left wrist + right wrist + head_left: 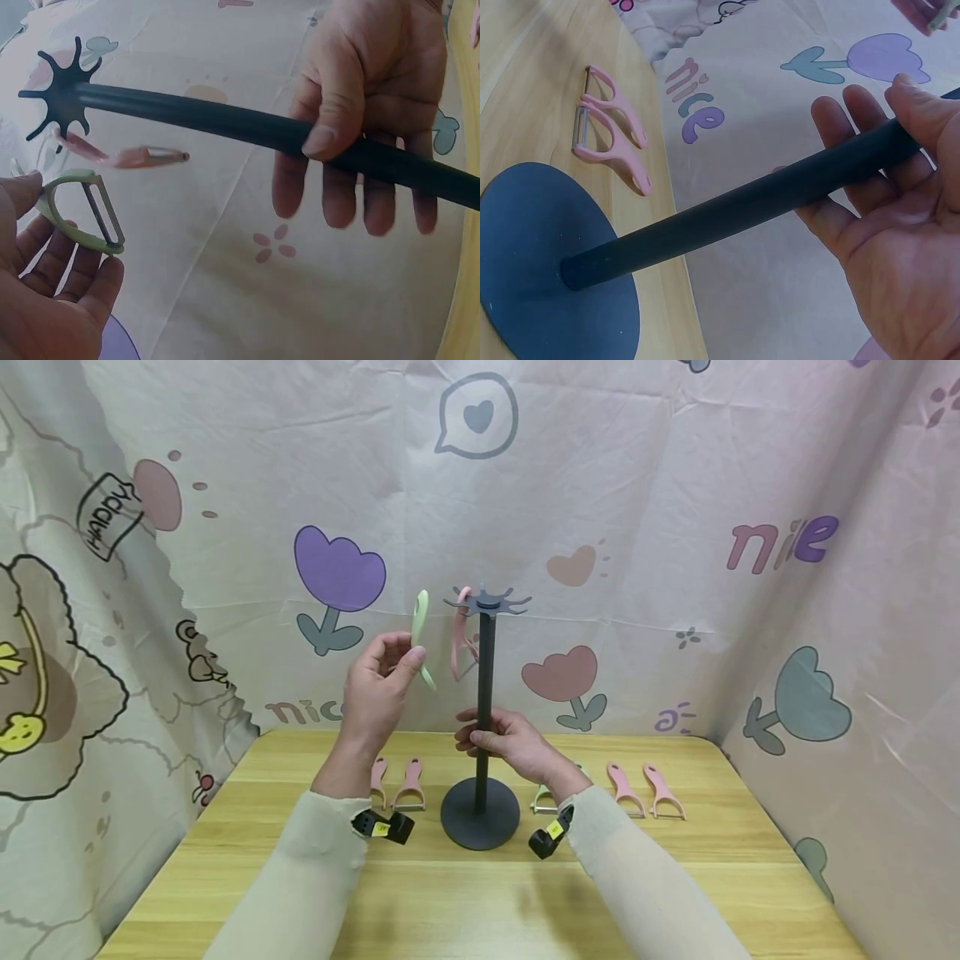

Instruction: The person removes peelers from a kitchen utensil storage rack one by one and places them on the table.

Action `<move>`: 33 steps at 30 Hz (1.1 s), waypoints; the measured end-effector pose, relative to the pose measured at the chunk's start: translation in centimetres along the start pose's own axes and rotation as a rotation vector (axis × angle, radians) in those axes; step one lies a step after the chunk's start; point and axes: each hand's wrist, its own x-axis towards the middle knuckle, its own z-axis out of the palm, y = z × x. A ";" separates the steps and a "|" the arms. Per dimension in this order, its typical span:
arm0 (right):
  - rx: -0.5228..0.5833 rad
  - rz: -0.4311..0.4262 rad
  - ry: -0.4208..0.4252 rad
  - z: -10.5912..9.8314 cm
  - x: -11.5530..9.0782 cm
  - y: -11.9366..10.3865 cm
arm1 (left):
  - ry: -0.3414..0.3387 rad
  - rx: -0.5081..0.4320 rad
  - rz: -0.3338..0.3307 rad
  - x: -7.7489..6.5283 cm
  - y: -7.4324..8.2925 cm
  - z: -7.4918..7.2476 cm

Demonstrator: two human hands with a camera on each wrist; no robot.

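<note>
My left hand (375, 689) holds a light green peeler (422, 620) in the air, left of a dark stand (486, 677). Its handle points up, and in the left wrist view thumb and fingers grip the peeler near its blade end. A pink peeler (457, 643) hangs from one of the hooks (510, 603) at the stand's top, on the left side. Lower down, my right hand (521, 747) holds the pole, thumb in front and fingers behind it. The stand's round base (525, 225) rests on the table.
Two pink peelers (412, 783) lie on the wooden table (450, 902) left of the base. To its right lie a green peeler (543, 795), partly behind my right wrist, and two pink peelers (622, 787). A printed curtain (645, 468) closes off the back and sides.
</note>
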 end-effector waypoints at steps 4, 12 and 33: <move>0.001 0.002 0.001 0.0 -0.1 0.0 | 0.022 0.029 -0.025 -0.2 -0.9 -0.5; 0.007 -0.008 -0.001 -0.1 0.0 0.2 | 0.059 0.139 -0.079 -0.8 -3.4 -2.3; 0.013 0.003 0.004 -0.2 0.0 0.1 | 0.070 0.690 -0.335 -2.6 -12.1 -9.2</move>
